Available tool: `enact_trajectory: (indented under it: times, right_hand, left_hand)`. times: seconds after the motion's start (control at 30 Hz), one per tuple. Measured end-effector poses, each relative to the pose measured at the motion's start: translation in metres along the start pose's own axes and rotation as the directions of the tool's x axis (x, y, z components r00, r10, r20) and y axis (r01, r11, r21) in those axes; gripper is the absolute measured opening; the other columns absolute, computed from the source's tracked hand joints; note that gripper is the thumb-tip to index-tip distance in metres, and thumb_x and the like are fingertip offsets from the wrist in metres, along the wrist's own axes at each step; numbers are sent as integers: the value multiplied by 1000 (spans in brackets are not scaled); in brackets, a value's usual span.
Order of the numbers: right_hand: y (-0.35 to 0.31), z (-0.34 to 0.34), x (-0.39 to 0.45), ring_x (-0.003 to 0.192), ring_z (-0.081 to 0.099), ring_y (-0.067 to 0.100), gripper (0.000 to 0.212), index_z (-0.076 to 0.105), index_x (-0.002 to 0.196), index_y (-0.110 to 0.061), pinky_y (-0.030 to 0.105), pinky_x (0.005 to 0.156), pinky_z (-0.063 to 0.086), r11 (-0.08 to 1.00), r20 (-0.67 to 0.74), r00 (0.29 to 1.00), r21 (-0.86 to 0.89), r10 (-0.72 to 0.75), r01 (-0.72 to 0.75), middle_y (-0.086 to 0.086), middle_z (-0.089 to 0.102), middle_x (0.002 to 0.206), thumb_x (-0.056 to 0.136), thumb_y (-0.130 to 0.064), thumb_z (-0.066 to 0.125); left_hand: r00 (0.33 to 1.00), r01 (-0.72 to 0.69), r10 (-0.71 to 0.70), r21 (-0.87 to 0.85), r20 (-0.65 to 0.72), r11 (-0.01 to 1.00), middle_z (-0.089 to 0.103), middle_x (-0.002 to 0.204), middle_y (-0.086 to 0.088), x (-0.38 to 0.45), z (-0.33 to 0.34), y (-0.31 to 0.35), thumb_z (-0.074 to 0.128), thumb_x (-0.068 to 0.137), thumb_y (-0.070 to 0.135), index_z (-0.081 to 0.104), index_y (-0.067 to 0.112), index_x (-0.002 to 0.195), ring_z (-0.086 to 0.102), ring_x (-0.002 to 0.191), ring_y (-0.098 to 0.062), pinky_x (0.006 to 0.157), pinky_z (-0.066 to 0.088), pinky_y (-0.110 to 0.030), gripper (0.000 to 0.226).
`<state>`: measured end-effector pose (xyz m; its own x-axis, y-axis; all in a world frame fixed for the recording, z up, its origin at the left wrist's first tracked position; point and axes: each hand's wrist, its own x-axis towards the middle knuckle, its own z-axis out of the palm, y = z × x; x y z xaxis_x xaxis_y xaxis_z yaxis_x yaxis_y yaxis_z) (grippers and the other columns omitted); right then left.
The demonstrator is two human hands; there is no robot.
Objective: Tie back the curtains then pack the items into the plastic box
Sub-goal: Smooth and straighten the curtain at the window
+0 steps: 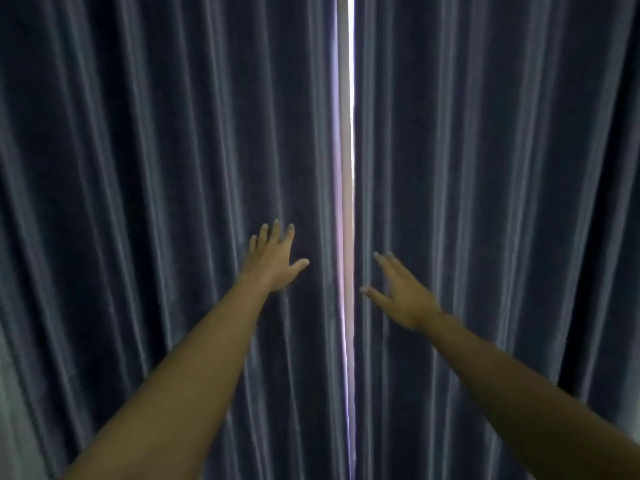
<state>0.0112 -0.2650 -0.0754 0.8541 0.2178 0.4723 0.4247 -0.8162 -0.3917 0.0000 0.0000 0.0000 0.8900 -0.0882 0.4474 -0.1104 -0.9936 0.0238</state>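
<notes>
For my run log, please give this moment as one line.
phase: curtains not tied | left hand: open, at left curtain | right hand: open, at right curtain

1. No text, label, brand, number or sign can be read anywhere in the head view.

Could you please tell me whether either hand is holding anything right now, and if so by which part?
Nothing is held: the left hand and right hand reach open-fingered toward the curtains.
</notes>
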Motion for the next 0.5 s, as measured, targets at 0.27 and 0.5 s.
enact_trajectory:
  times: [0.27, 0.5]
  right_hand:
    - [-32, 54, 69, 147, 5, 5, 78, -4, 151, -38, 36, 113, 24, 951, -169, 961, 185, -217, 247, -13, -5, 161, 91, -66, 37]
    - [-5, 103, 152, 148, 2, 8, 93, -6, 152, -31, 36, 120, 17, 923, -349, 934, 332, -70, 193, -9, 0, 162, 84, -75, 39]
  left_hand:
    - [894, -236, 282, 170, -347, 957, 1, 159, -12, 102, -49, 35, 38, 98, 39, 12, 16, 151, -4, 146, -31, 118, 5, -48, 64]
    - [790, -227, 437, 457, -430, 860, 15, 157, -14, 174, -47, 61, 34, 99, 21, 23, 9, 148, 5, 147, -27, 118, 4, -46, 52]
